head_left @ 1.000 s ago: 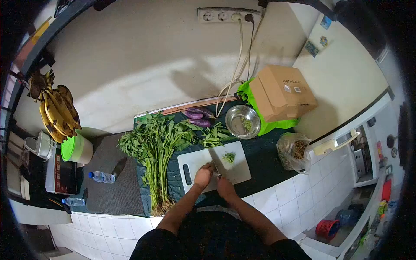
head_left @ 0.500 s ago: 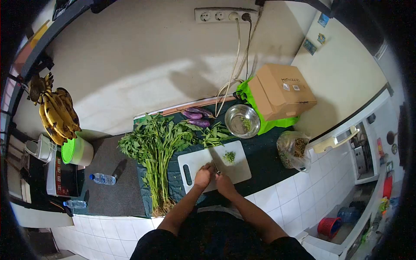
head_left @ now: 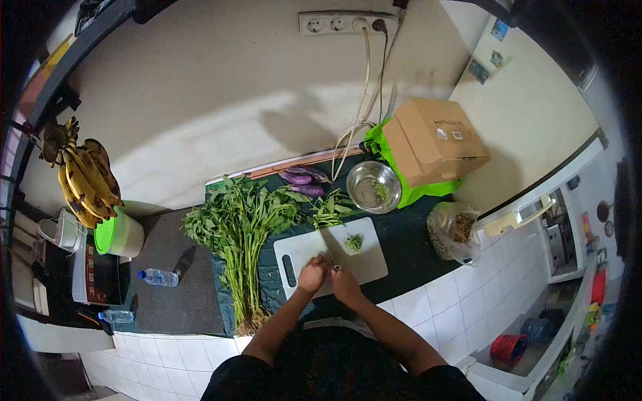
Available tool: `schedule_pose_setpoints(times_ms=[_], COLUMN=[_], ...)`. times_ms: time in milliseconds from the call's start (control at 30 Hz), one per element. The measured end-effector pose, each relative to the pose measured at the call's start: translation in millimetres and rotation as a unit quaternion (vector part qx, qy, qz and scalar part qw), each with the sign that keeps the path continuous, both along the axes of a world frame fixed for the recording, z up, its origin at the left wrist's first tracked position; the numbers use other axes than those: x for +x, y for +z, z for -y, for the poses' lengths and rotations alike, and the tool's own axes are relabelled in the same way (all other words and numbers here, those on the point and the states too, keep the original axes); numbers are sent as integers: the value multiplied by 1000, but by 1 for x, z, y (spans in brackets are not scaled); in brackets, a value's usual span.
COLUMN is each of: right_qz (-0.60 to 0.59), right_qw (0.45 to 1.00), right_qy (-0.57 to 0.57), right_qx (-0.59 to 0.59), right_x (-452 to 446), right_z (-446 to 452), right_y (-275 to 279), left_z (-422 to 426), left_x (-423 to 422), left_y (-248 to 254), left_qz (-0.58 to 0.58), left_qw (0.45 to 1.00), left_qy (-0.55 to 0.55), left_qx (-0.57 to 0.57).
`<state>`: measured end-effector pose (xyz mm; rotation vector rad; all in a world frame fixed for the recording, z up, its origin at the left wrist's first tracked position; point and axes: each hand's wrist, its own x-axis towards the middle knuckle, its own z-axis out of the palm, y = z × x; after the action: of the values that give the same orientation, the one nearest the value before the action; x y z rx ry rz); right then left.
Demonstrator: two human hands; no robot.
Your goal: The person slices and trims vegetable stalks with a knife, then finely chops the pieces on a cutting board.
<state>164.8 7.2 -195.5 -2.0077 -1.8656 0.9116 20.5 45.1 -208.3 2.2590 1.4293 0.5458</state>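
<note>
Now gripping a knife (head_left: 331, 256) with the right hand (head_left: 346, 283), wrapped round the handle at five o'clock from the middle of a white cutting board (head_left: 371, 269). Bunching the left hand (head_left: 313, 274) at eight o'clock, right beside the blade; cannot tell whether grasping anything or just resting. Look to two o'clock, on the board itself, for a small heap of chopped greens (head_left: 353, 244). Up to one o'clock beyond the edge, spot a metal bowl (head_left: 365, 180) with green bits inside. Swing round to eleven for purple eggplants (head_left: 307, 190), then between nine and ten for a big leafy bundle (head_left: 251, 224). Finally, check near three for a plastic bag (head_left: 440, 234).
</note>
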Motion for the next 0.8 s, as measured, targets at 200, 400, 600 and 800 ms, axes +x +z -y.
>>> schedule_pose_setpoints(times_ms=[200,400,600,800], right_qz=[9,22,15,16], right_qw=[1000,998,998,999], right_qy=[7,3,-17,7], right_qx=[-28,-64,-62,-31], right_x=[1,0,0,-1], right_z=[20,1,28,7], right_y=[16,39,7,19], left_z=[0,1,1,5], left_x=[0,1,0,-1], left_y=[-6,5,-5,-13], left_qz=[8,7,-13,-18], left_qw=[1000,1000,1000,999], left_qy=[8,10,11,0], left_qx=[20,7,-1,37])
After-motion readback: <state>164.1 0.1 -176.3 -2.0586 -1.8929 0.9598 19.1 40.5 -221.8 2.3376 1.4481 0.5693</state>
